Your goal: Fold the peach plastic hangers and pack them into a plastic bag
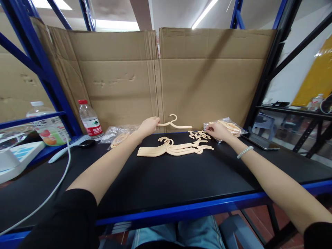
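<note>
My left hand (pixel 149 126) grips one end of a beige clothes hanger (pixel 178 127), held above the far part of the black table with its hook up. In front of it lies a row of overlapping beige hangers (pixel 153 151), their hooks bunched near the middle. My right hand (pixel 217 131) is at the right edge of a loose pile of small beige pieces (pixel 195 135). Its fingers are pinched together, and whatever is between them is hidden. Just behind that hand rests a clear plastic bag (pixel 229 125) with beige parts inside.
Another clear bag (pixel 120 136) of beige parts lies beyond my left forearm. A red-capped water bottle (pixel 90 121) stands at the back left, near a white cable (pixel 63 176). Cardboard panels (pixel 121 79) close off the back. A flat dark device (pixel 261 141) lies at right.
</note>
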Demonstrator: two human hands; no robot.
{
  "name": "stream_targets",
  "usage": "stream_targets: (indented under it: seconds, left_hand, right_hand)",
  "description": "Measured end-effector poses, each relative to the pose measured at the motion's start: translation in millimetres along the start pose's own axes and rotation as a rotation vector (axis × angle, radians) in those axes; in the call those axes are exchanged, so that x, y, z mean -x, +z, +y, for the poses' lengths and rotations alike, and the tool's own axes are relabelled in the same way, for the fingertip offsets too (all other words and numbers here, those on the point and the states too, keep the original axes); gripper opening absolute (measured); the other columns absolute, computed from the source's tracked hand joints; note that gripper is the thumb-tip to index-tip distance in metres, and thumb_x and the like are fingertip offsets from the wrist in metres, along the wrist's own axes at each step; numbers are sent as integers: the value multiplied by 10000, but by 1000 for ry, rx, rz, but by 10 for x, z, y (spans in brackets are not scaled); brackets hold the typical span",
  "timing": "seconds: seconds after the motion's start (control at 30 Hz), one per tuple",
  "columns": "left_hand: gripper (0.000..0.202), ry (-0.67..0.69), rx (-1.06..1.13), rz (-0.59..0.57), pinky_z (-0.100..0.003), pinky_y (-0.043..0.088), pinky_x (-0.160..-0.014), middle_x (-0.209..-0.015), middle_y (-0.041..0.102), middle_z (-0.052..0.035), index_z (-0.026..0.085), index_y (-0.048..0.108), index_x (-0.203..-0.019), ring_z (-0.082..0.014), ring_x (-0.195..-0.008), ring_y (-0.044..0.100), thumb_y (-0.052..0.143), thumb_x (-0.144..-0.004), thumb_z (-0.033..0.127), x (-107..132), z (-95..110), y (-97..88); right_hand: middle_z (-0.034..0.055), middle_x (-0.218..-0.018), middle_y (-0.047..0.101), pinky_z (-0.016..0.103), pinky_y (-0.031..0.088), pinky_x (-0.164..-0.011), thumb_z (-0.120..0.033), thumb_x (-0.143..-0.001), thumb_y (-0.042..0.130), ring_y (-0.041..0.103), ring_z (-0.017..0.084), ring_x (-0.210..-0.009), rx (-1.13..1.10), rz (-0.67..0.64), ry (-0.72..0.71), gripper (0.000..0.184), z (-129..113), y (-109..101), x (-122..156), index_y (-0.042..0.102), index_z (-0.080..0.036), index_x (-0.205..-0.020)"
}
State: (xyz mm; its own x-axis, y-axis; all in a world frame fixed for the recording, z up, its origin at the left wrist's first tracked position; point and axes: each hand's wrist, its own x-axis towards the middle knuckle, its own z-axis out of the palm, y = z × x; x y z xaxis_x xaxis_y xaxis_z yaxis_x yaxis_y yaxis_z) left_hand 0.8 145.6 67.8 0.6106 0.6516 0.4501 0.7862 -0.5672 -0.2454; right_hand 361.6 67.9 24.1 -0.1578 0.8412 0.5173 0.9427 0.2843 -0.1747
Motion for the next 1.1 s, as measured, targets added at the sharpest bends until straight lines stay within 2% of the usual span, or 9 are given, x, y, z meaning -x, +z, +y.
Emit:
stream_targets:
  seconds: [0.23, 0.37, 0.47, 0.57, 0.7, 0.9, 1.1]
  left_hand:
    - [181, -32, 7, 170, -322, 425, -783, -957, 603, -118, 138, 565, -977, -238, -911, 566, 404, -898, 154, 212, 124, -255]
    - [140, -30, 157, 230, -313, 428, -745, -943, 598, -90, 153, 544, -957, -211, -848, 565, 418, -899, 165, 478, 263, -389]
    - [83, -82, 310, 244, -294, 423, -706, -877, 599, -59, 166, 527, -902, -184, -785, 559, 454, -870, 144, 713, 385, -433]
    - [40, -132, 465, 205, -286, 421, -674, -806, 594, -32, 171, 517, -872, -167, -730, 551, 485, -853, 155, 939, 476, -419]
    - [35, -125, 530, 238, -305, 425, -687, -808, 584, -31, 175, 511, -874, -178, -758, 544, 487, -848, 173, 1146, 500, -334]
    - [47, -142, 585, 242, -329, 433, -715, -844, 582, -40, 179, 496, -895, -187, -781, 546, 466, -860, 190, 1193, 493, -227]
    - [132, -122, 615, 217, -358, 451, -764, -906, 590, -66, 168, 531, -967, -203, -837, 553, 456, -869, 216, 1215, 542, -214]
  right_hand:
    - [61, -799, 713, 283, 462, -668, -133, -757, 514, 635, 186, -724, 45, -86, -58, 211, 27, 128, -32, 705, -176, -836]
    - [64, -917, 711, 287, 469, -771, -134, -764, 541, 635, 188, -838, -10, -179, -185, 235, 4, 170, -90, 724, -189, -900]
    - [80, -978, 694, 292, 462, -813, -142, -763, 559, 623, 196, -893, -32, -251, -277, 239, -20, 201, -148, 734, -188, -919]
    - [86, -965, 694, 293, 453, -806, -129, -741, 583, 618, 204, -878, 23, -304, -320, 222, -51, 238, -192, 747, -186, -881]
    - [70, -944, 699, 311, 432, -797, -128, -738, 584, 592, 221, -880, 74, -324, -365, 213, -61, 286, -223, 752, -209, -840]
    - [47, -839, 684, 296, 405, -755, -89, -679, 579, 552, 209, -824, 138, -295, -410, 225, 10, 347, -242, 731, -215, -788]
    - [42, -718, 643, 260, 393, -668, -85, -677, 519, 551, 167, -692, 61, -145, -316, 215, 13, 354, -176, 680, -166, -795]
